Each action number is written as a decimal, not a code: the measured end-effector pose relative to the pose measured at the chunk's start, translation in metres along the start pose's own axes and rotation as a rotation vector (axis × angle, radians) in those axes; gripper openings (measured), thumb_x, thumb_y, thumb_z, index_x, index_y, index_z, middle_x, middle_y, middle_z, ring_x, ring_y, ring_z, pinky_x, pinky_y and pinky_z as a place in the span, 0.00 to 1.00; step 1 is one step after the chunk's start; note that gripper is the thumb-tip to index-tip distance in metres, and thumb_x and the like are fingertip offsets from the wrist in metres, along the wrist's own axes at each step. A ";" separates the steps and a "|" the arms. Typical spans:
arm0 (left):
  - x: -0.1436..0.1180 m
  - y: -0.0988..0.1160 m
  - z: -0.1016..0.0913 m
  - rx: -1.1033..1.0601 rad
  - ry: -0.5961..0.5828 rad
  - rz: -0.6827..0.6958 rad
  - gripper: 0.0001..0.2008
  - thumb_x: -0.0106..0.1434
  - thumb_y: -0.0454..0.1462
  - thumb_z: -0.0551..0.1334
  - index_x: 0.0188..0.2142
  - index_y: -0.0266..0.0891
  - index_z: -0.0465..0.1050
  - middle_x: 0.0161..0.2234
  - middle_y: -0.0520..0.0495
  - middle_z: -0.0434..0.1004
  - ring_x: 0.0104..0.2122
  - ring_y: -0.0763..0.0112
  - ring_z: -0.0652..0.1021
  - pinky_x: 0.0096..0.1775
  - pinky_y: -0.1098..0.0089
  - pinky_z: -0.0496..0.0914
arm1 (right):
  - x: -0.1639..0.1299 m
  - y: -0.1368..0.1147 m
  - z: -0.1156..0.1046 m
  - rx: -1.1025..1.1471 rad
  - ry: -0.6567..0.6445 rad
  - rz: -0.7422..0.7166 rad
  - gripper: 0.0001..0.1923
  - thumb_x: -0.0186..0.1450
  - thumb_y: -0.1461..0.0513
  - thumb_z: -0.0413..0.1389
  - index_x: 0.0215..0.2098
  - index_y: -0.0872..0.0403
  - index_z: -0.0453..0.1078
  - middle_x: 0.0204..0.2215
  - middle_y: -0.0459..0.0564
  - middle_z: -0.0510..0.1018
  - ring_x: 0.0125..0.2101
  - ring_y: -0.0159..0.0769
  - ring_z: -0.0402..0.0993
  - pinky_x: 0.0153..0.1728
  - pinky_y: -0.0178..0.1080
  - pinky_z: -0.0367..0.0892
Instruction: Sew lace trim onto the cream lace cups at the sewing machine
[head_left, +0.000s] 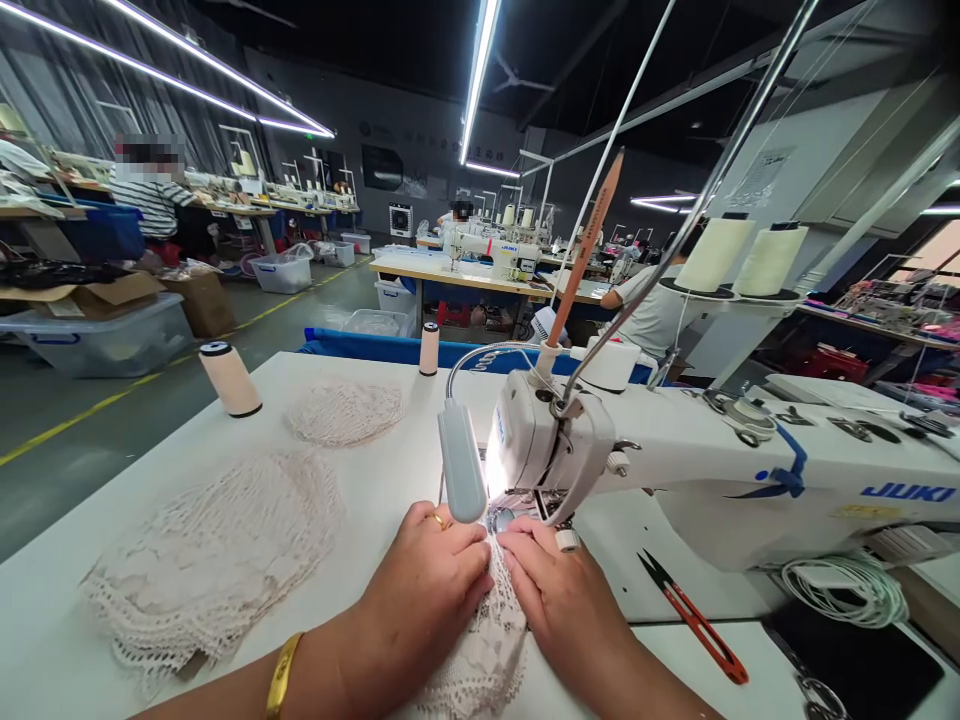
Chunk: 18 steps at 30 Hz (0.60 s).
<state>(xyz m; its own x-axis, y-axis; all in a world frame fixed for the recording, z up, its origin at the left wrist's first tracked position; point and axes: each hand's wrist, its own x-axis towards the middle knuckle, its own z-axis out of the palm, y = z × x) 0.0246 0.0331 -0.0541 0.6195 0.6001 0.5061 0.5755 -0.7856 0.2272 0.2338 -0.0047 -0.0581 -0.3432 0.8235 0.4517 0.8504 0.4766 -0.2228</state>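
Observation:
A cream lace piece [484, 655] runs from under the needle area of the white sewing machine [637, 420] toward me. My left hand [424, 585] is closed on its left edge, fingers curled close to the presser foot. On the opposite edge, my right hand [566, 590] pinches the lace with thumb and fingertips beside the foot. The needle itself is hidden behind a small grey lamp [461, 465] and the machine head. To the left lies a pile of matching lace [217, 550], with a smaller lace piece [345, 412] behind it.
Orange-handled thread snips [697, 625] lie right of my right hand. Two peach thread spools [230, 378] stand toward the table's back and left edges. A coil of pale cable [844, 590] sits under the machine arm. Co-workers sit at other tables beyond.

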 end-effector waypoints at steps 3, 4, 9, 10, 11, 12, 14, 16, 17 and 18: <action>0.002 0.001 -0.002 0.007 0.000 -0.002 0.08 0.68 0.29 0.64 0.32 0.40 0.74 0.36 0.49 0.82 0.36 0.58 0.77 0.44 0.55 0.64 | 0.001 0.001 0.000 -0.017 0.022 0.006 0.18 0.77 0.67 0.45 0.44 0.50 0.77 0.42 0.54 0.83 0.31 0.42 0.78 0.29 0.41 0.69; 0.002 0.001 -0.003 0.010 0.002 -0.002 0.08 0.68 0.29 0.64 0.32 0.40 0.74 0.36 0.49 0.82 0.36 0.58 0.77 0.44 0.55 0.65 | 0.002 0.001 0.000 -0.019 0.025 0.009 0.18 0.77 0.67 0.45 0.44 0.50 0.77 0.41 0.55 0.83 0.31 0.43 0.78 0.29 0.41 0.69; 0.005 0.003 -0.008 0.013 -0.027 0.001 0.08 0.68 0.28 0.63 0.33 0.40 0.77 0.38 0.48 0.84 0.38 0.57 0.80 0.44 0.55 0.65 | 0.003 0.001 -0.001 -0.041 0.040 0.012 0.18 0.76 0.68 0.45 0.44 0.49 0.77 0.41 0.54 0.83 0.32 0.43 0.79 0.30 0.42 0.70; 0.005 0.002 -0.009 0.012 -0.030 0.001 0.08 0.68 0.28 0.63 0.33 0.40 0.77 0.38 0.48 0.85 0.38 0.56 0.80 0.44 0.54 0.66 | 0.003 0.001 -0.001 -0.048 0.046 0.010 0.18 0.76 0.68 0.46 0.44 0.49 0.77 0.41 0.54 0.83 0.33 0.43 0.79 0.31 0.42 0.70; 0.005 0.002 -0.008 0.012 -0.031 0.001 0.08 0.68 0.28 0.62 0.33 0.40 0.77 0.38 0.48 0.85 0.38 0.56 0.80 0.44 0.54 0.66 | 0.003 0.000 -0.001 -0.056 0.052 0.007 0.18 0.76 0.68 0.46 0.45 0.49 0.78 0.41 0.54 0.83 0.33 0.43 0.79 0.31 0.42 0.70; 0.005 0.002 -0.007 0.012 -0.026 -0.001 0.08 0.68 0.28 0.62 0.33 0.40 0.78 0.38 0.48 0.85 0.37 0.56 0.79 0.44 0.54 0.66 | 0.003 0.000 0.000 -0.063 0.059 0.004 0.18 0.76 0.69 0.46 0.46 0.49 0.78 0.42 0.54 0.83 0.33 0.44 0.79 0.31 0.43 0.70; 0.004 0.001 -0.005 0.013 -0.018 -0.011 0.08 0.68 0.29 0.62 0.33 0.40 0.78 0.38 0.48 0.85 0.37 0.56 0.79 0.44 0.54 0.66 | 0.003 0.001 0.001 -0.078 0.067 0.002 0.18 0.75 0.69 0.47 0.47 0.49 0.78 0.42 0.54 0.83 0.35 0.45 0.80 0.32 0.43 0.71; 0.006 0.001 -0.006 0.013 -0.045 -0.023 0.08 0.68 0.29 0.62 0.34 0.40 0.79 0.39 0.47 0.85 0.39 0.55 0.80 0.44 0.54 0.66 | 0.003 0.002 0.003 -0.092 0.069 0.000 0.18 0.74 0.70 0.48 0.47 0.50 0.78 0.42 0.55 0.84 0.37 0.47 0.81 0.33 0.44 0.73; 0.007 0.002 -0.010 0.010 -0.074 -0.031 0.08 0.69 0.29 0.63 0.35 0.40 0.79 0.40 0.46 0.85 0.40 0.55 0.80 0.45 0.54 0.66 | 0.003 0.003 0.004 -0.099 0.064 -0.001 0.18 0.74 0.70 0.48 0.47 0.50 0.78 0.42 0.55 0.84 0.37 0.47 0.81 0.34 0.44 0.74; 0.008 0.003 -0.016 0.001 -0.113 -0.038 0.07 0.69 0.29 0.63 0.37 0.40 0.79 0.41 0.46 0.85 0.41 0.54 0.80 0.45 0.55 0.66 | 0.002 0.005 0.003 -0.106 0.055 -0.003 0.18 0.74 0.70 0.48 0.47 0.50 0.78 0.43 0.55 0.84 0.37 0.47 0.81 0.34 0.45 0.74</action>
<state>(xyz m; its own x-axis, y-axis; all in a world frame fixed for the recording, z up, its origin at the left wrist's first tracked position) 0.0233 0.0332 -0.0361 0.6534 0.6428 0.3998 0.6001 -0.7618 0.2440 0.2357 0.0001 -0.0611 -0.3253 0.8027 0.4998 0.8879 0.4412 -0.1306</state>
